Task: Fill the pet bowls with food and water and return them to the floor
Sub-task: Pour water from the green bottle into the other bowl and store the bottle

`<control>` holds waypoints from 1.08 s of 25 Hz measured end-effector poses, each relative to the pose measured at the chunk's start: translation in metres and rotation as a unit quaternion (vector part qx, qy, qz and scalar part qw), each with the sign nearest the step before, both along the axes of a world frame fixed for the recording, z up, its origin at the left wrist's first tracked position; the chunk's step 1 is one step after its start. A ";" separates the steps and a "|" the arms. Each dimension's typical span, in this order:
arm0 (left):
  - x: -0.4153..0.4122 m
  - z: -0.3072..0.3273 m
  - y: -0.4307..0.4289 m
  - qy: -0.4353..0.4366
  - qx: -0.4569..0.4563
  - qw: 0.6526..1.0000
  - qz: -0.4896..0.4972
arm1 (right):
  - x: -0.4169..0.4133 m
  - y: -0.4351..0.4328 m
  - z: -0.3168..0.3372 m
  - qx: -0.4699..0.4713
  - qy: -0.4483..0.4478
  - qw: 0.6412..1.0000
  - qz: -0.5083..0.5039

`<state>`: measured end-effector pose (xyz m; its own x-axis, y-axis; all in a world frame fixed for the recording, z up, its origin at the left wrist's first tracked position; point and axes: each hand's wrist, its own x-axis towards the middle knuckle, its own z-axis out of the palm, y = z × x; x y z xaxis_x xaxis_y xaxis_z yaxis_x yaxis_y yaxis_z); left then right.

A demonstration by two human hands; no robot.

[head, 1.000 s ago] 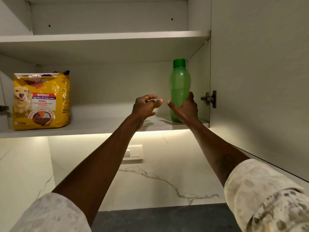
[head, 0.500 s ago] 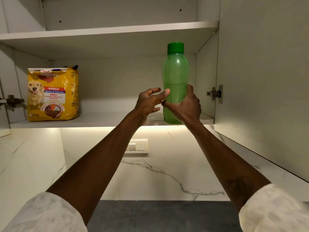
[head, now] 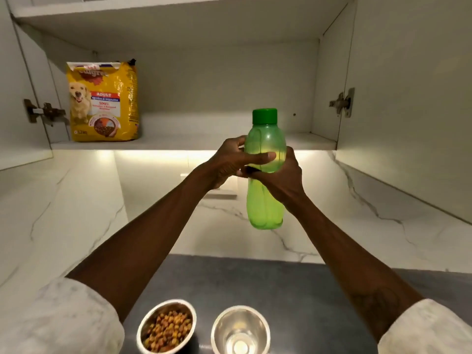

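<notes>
A green translucent water bottle [head: 265, 200] with a green cap is held upright in the air in front of the open cabinet. My right hand [head: 283, 176] grips its middle from the right. My left hand [head: 236, 159] wraps fingers around its upper part from the left, thumb across the front. Below, on the dark counter [head: 293, 284], stand two steel bowls: the left bowl [head: 190, 309] holds brown and yellow kibble, the right bowl [head: 263, 325] is bare inside. A yellow dog food bag [head: 103, 102] stands on the cabinet's lower shelf at the left.
The wall cabinet's doors stand open, with the right door [head: 408, 98] near my right arm. A lit marble backsplash [head: 153, 200] with a wall switch runs behind the counter. The lower shelf [head: 204, 143] holds only the bag.
The bottle came off the shelf and moved down and toward me in my right hand. My left hand closed onto its upper part. The view tilted down, bringing both bowls into sight.
</notes>
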<state>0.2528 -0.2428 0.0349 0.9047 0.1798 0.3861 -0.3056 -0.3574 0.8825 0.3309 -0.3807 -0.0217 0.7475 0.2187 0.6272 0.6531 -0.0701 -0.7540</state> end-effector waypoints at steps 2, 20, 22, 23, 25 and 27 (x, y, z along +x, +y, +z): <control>-0.003 -0.016 0.002 -0.058 -0.004 0.997 0.055 | -0.010 -0.003 -0.033 -0.049 -0.013 0.998 0.045; -0.027 -0.099 -0.001 0.249 0.460 0.837 0.160 | -0.047 -0.004 -0.197 -0.202 -0.048 0.976 0.064; -0.031 -0.091 0.003 0.415 0.365 0.826 0.112 | -0.041 -0.010 -0.205 -0.220 -0.062 0.972 0.060; -0.033 -0.089 0.007 0.457 0.333 0.821 0.077 | -0.038 -0.013 -0.209 -0.226 -0.061 0.971 0.055; -0.033 -0.095 0.019 0.438 0.310 0.844 0.020 | -0.032 -0.019 -0.218 -0.242 -0.062 0.967 0.046; -0.033 -0.108 0.028 0.339 0.386 0.857 -0.034 | -0.028 -0.023 -0.226 -0.251 -0.055 0.965 0.050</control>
<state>0.2201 -0.2153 -0.0731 0.9665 0.0461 -0.2523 0.1415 -0.9163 0.3747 0.3031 -0.4039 -0.2473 0.6416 0.5839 0.4973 0.7498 -0.3411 -0.5669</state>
